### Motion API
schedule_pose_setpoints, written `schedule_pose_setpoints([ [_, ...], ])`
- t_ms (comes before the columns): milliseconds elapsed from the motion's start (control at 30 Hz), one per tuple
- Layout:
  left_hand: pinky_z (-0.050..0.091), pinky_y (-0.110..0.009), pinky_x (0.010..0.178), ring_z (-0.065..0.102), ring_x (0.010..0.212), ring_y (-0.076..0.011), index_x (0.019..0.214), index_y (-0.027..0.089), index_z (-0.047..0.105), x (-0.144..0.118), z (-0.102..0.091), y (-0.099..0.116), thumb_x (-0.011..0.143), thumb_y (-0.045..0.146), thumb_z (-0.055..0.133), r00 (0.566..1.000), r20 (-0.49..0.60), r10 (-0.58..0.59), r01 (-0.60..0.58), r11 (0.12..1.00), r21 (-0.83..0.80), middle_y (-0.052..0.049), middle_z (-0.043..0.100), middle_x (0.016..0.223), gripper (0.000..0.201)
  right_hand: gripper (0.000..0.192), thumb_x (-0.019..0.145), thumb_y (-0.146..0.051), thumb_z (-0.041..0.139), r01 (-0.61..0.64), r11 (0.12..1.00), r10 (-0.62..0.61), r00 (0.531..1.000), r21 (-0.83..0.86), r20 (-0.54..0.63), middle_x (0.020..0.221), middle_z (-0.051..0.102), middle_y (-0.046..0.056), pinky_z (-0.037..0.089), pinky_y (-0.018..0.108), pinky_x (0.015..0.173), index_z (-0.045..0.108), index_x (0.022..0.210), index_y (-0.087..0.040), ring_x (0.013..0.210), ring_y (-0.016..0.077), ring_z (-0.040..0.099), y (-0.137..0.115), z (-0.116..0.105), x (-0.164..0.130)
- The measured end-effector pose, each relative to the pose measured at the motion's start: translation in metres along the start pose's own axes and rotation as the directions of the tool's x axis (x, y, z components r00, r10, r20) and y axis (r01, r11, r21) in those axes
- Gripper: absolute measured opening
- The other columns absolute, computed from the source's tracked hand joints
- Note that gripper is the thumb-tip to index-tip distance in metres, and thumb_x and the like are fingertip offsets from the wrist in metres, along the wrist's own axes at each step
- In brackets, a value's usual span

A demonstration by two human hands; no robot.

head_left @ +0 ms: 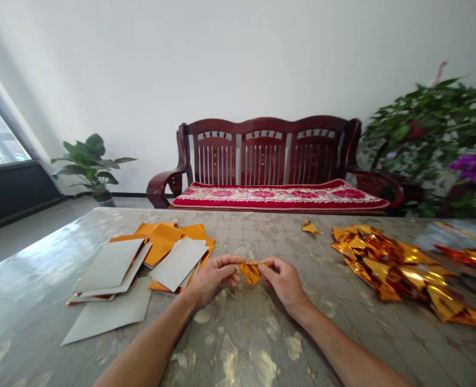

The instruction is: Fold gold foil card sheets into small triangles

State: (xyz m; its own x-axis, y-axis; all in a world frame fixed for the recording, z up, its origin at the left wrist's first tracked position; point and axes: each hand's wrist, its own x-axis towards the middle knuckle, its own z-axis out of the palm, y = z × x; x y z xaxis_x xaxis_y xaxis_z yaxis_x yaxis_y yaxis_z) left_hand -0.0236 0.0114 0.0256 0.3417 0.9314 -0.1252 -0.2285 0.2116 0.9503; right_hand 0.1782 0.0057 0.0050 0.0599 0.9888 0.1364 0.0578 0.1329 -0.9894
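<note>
A small piece of folded gold foil paper (250, 273) is stretched between my two hands, just above the table, its lower part tapering to a blunt point. My left hand (218, 275) pinches its left end between thumb and fingers. At the opposite end, my right hand (281, 277) grips the other tip the same way. Left of my left hand lie loose stacks of paper sheets (180, 262), some with the pale side up and some with the orange-gold side up. To the right spreads a pile of folded gold foil pieces (386, 263).
The patterned table (238, 344) spans the foreground. One stray gold piece (310, 227) lies near its far edge. Clear plastic wrapping (451, 235) sits at the far right. Beyond the table stand a dark red wooden bench (264, 156), a potted plant (92, 161) and leafy greenery (427, 123).
</note>
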Motion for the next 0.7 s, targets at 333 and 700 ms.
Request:
schedule_pose_setpoints([
  [333,0.04,-0.016,0.047,0.052,0.046,-0.0044,0.095,0.012,0.072,0.003,-0.002,-0.01,0.068,0.047,0.078,0.996,-0.037,0.081,-0.075,0.986,0.147,0.0,0.065,0.067,0.044,0.021,0.071,-0.038,0.069,-0.027,1.0,0.026,0.997,0.015,0.074,0.056,0.055,-0.004,0.033,0.023,0.049,0.066,0.072,-0.017,0.051,0.0109,0.044,0.001,-0.002,-0.001],
  [700,0.032,-0.019,0.047,0.044,0.049,-0.0074,0.077,0.013,0.07,0.013,0.002,-0.027,0.069,0.04,0.072,0.938,-0.189,0.29,-0.193,0.891,0.41,0.003,0.059,0.061,0.028,0.019,0.071,-0.036,0.066,-0.009,1.0,0.008,0.991,0.008,0.135,0.052,0.05,-0.006,0.032,0.022,0.048,0.063,0.07,-0.018,0.049,0.0102,0.043,0.001,-0.001,0.0],
])
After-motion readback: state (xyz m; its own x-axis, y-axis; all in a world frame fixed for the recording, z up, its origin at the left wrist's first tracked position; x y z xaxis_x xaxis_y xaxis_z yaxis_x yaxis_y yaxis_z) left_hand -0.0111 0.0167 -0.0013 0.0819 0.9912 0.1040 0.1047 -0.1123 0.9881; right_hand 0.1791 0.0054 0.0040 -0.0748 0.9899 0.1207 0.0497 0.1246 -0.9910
